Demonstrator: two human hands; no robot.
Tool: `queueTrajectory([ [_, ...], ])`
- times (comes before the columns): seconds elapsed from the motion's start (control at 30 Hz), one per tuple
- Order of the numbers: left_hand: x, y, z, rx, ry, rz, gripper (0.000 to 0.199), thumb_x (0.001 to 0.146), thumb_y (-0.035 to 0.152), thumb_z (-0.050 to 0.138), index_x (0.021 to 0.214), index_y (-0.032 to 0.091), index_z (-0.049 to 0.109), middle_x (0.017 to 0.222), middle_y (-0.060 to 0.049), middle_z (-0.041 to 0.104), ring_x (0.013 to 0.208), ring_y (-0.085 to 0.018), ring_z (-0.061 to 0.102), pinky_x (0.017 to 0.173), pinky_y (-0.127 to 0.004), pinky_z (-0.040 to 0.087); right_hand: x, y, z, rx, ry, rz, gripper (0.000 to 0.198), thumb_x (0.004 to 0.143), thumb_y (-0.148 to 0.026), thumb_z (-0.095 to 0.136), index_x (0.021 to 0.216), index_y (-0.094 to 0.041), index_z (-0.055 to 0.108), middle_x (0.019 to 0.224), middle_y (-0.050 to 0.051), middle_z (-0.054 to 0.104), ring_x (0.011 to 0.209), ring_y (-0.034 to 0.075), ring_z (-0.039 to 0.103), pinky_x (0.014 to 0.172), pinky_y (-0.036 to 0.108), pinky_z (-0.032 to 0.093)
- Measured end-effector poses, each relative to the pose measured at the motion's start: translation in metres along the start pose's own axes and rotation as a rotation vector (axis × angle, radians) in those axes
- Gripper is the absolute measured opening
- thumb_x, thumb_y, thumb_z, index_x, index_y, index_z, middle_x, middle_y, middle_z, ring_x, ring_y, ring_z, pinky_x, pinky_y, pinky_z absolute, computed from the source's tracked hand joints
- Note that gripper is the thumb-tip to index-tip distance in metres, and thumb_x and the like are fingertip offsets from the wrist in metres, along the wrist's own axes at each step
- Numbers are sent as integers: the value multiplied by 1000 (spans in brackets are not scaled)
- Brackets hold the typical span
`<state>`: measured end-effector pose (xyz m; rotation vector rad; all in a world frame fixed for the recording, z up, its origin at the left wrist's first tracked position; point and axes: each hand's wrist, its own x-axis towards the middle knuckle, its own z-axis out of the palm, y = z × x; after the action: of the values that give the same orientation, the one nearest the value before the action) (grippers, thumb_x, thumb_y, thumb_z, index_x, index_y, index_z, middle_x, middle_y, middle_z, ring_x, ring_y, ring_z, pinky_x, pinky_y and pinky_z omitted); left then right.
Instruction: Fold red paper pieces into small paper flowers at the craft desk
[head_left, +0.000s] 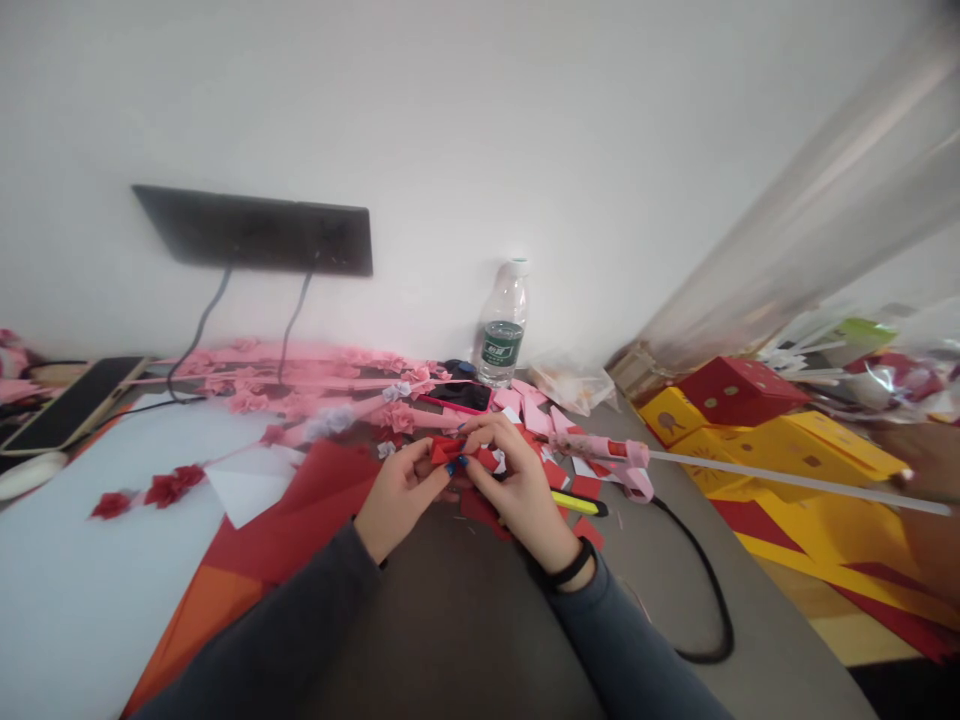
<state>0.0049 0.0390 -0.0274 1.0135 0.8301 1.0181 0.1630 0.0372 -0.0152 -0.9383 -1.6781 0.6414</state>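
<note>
A small folded piece of red paper (444,450) is pinched between both hands above the grey table. My left hand (403,497) grips its left side with thumb and fingers. From the right, my right hand (519,490) holds it, thumb and fingertips meeting near its middle. Part of the paper is hidden behind the fingers. Under and around the hands lie red and pink paper squares (534,412). A yellow utility knife (577,502) rests just right of my right hand. Beyond it lies a pink glue gun (600,448) with a long white glue stick (795,480).
A water bottle (504,330) stands against the wall. Pink paper flower stems (255,385) spread along the back. Red paper sheets (300,515) and a white sheet (90,560) lie left, near a phone (75,400). Yellow boxes (780,450) are at right; a black cable (716,590) loops nearby.
</note>
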Motion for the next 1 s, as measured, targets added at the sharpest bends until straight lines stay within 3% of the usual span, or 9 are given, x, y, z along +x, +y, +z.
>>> queueTrajectory([
  [0.2,-2,4,0,10,-16,-13,48,70,48,78,101,12,69,93,-10,76,71,-20,74,62,-25,60,0,1,-2,-46,-19,-76,20,86,-6,55,86,-23,65,103,7,62,100,23,61,86,39,49],
  [0.6,-2,4,-2,88,18,43,41,71,48,77,92,12,75,78,-6,75,66,-18,72,59,-25,61,-3,1,-2,-194,41,-185,15,88,-9,61,86,-22,68,94,6,66,89,20,65,77,34,53],
  [0.83,-2,3,-3,12,70,10,36,68,45,80,82,12,76,68,-3,71,62,-14,67,58,-23,60,-5,2,-5,-328,-29,-275,14,91,-13,61,92,-23,71,112,10,70,102,23,66,85,38,54],
  [1.0,-2,4,-5,-17,62,18,39,69,46,79,89,12,77,72,-5,73,61,-14,67,58,-22,59,-4,0,-6,-300,-33,-251,16,91,-14,60,94,-24,72,112,10,70,103,23,66,85,39,55],
])
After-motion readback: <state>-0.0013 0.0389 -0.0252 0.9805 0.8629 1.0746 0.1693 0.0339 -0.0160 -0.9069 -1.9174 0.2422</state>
